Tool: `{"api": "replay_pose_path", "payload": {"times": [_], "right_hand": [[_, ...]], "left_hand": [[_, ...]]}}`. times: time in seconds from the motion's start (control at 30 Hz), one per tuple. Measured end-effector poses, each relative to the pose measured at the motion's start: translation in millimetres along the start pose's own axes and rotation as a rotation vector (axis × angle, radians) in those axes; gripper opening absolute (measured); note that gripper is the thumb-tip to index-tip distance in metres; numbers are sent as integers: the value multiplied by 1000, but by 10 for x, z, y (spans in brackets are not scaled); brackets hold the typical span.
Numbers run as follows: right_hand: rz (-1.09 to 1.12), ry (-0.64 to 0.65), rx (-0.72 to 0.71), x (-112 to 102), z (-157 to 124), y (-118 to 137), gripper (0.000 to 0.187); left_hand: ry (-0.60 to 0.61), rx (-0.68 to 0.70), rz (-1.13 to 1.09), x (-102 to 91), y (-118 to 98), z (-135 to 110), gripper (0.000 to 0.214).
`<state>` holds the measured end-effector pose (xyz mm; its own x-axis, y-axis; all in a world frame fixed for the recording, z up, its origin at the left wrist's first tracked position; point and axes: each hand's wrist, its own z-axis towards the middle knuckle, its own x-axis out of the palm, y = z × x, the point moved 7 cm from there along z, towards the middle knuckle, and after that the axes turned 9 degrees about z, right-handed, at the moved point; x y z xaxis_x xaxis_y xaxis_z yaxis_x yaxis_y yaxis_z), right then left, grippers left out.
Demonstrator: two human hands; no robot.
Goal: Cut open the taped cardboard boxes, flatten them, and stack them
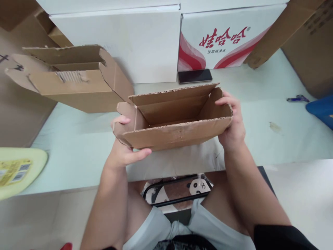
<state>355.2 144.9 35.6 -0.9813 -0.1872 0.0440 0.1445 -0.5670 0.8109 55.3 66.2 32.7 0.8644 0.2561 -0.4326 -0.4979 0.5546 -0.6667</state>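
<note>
The left hand (121, 151) and right hand (234, 126) are clamping opposite ends of an open cardboard box (179, 135) over the table's near side (262, 142), its probably light, fairly stiff body seemingly offering firmer holds at the end walls than at the bendable flaps.

I'm in a packing or storage corner, though this close view leaves home or shop uncertain: I hold an open brown carton (179, 136), while a second open carton (78, 100), a plain white box (119, 45) and a Wahaha drinking-water carton (220, 43) line my pale surface (262, 135).
</note>
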Motion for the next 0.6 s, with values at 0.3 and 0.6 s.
{"api": "replay_pose_path", "payload": {"times": [0.3, 0.6], "right_hand": [[-18, -75, 280, -185, -9, -370, 48], [-187, 147, 98, 13, -43, -251, 70]], "left_hand": [[-552, -542, -450, -96, 66, -18, 61], [-622, -594, -595, -157, 33, 74, 47]]}}
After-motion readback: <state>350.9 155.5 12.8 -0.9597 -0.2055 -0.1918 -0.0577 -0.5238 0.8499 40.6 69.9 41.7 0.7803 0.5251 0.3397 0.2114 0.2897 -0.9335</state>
